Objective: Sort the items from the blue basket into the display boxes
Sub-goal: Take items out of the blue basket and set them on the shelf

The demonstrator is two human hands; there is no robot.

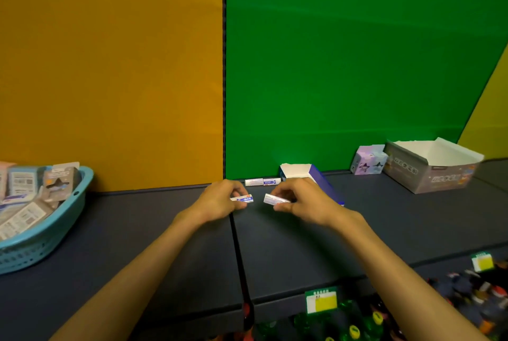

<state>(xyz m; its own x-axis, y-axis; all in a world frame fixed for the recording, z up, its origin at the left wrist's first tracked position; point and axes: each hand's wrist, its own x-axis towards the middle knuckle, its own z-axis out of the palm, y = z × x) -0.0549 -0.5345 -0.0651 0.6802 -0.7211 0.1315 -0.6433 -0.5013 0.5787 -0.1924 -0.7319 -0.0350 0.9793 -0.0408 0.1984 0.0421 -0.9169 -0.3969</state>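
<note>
Lowest in frame, right of centre: bottle caps [354,331] in a blurred crowd, too many to count, under two yellow-and-green price tags [321,301] clipped to the shelf [302,247] edge.

Above these, two bare forearms reaching up the frame to its centre. Left hand [220,202] pinching one small white-and-blue tube box [243,199] between thumb and curled fingers [239,189]; right hand [302,202] pinching a second small box [275,199] the same way. Held end toward end, slightly apart, above the dark shelf: probably paired up so as to go together into the blue-sided display box [310,175] just behind the right hand, partly hidden by it.

Against the green backing, left of that box: two more small tube boxes [262,182] lying end to end on the shelf, not yet boxed.

Far left, middle height: blue basket [49,228], heaped with carded packets and flat boxes, at least five, exact count not readable. Much sorting left, by that heap.

Upper right of the shelf: one grey display box [428,167], open, white inside, contents not visible; one small lilac carton [368,160] touching its left side.

Display boxes counted: two.
</note>
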